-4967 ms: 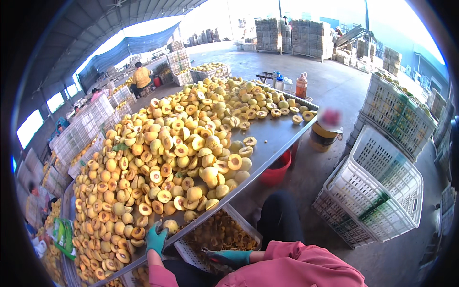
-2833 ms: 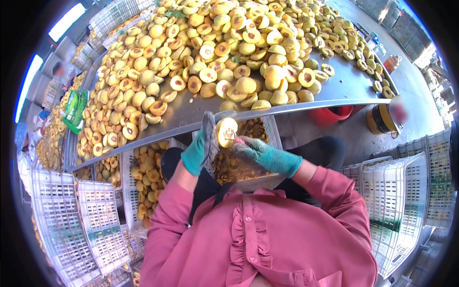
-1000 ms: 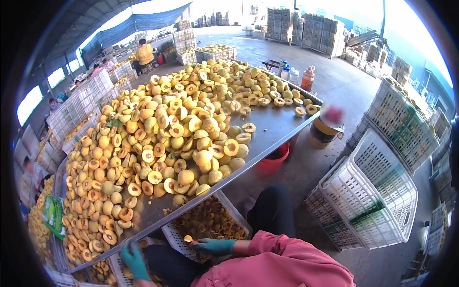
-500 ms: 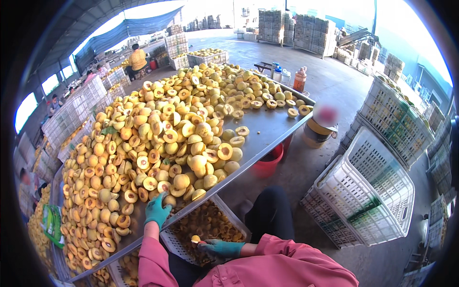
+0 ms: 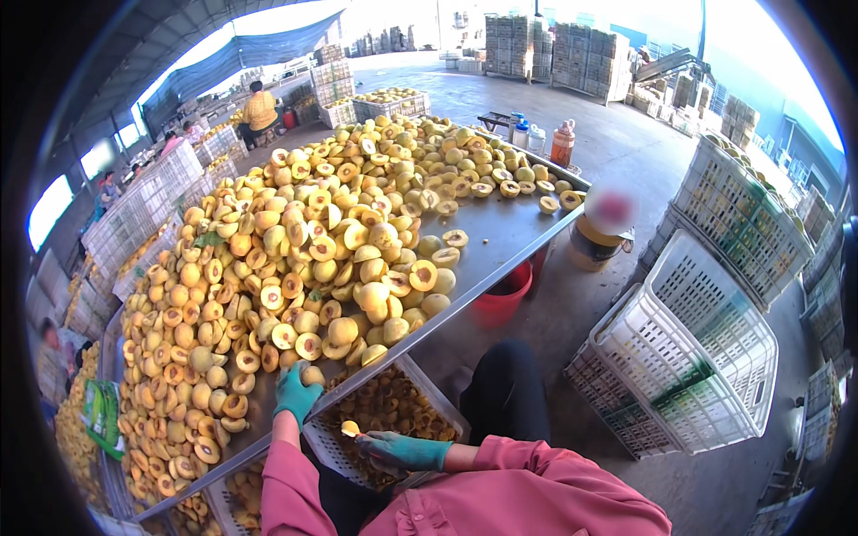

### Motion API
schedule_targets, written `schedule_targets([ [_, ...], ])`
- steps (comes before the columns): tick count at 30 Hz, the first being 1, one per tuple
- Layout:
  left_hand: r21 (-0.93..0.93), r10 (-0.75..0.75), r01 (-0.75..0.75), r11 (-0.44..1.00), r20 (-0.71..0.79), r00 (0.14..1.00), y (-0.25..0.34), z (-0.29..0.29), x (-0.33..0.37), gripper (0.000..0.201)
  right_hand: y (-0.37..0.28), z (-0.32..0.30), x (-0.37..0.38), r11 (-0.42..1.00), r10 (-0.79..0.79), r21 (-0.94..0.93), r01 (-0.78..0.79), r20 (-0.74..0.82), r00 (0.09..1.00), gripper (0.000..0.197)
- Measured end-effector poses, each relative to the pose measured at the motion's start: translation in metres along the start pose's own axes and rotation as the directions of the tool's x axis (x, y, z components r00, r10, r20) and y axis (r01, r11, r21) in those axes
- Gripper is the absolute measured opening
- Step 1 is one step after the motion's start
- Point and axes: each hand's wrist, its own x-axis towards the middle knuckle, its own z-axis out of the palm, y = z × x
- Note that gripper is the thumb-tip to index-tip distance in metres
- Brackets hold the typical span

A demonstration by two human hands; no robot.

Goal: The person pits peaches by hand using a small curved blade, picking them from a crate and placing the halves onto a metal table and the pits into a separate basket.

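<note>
Fruit [image 5: 312, 376] by near edge of surface [image 5: 503, 243] sits in curled fingers of left hand [image 5: 295, 394], apparent pick-up, lift calling for secure hold; right hand [image 5: 409, 450] finger closure unclear.

The surface [image 5: 496, 255] looked smooth, glossy metal; the fruit halves [image 5: 308, 345] had matt skins, the gloves [image 5: 413, 451] and shirt [image 5: 545, 491] were matt cloth, and the crate [image 5: 706, 335] and bucket [image 5: 502, 311] (slightly glossy) were plastic.

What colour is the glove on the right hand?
The glove is teal green on its back; the head view shows it best.
</note>
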Motion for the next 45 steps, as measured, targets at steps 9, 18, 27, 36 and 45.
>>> schedule_targets([
  [9, -0.552, -0.104, 0.055, 0.832, -0.058, 0.993, -0.009, 0.002, 0.010, 0.046, 0.046, -0.002, 0.021, 0.982, -0.188, -0.007, 0.189, 0.054, 0.981, 0.035],
  [18, -0.891, 0.115, 0.339, -0.302, 0.319, 0.941, 0.086, -0.027, -0.082, 0.047, -0.029, -0.003, 0.015, 0.938, -0.346, -0.046, 0.345, -0.030, 0.938, 0.026],
  [27, -0.901, 0.013, -0.081, 0.425, -0.084, 0.996, 0.087, -0.035, -0.108, 0.047, -0.006, 0.000, 0.010, 0.788, -0.475, -0.428, 0.443, 0.034, 0.879, 0.031],
  [36, -0.967, -0.162, 0.233, -0.104, 0.248, 0.955, 0.091, -0.024, -0.114, 0.070, -0.043, 0.001, 0.009, 0.994, 0.015, 0.110, -0.007, -0.072, 0.997, 0.033],
  [45, -0.972, -0.036, 0.227, -0.066, 0.229, 0.973, 0.101, -0.030, -0.118, 0.064, -0.058, -0.004, -0.002, 0.877, -0.314, -0.395, 0.273, -0.044, 0.948, 0.035],
])
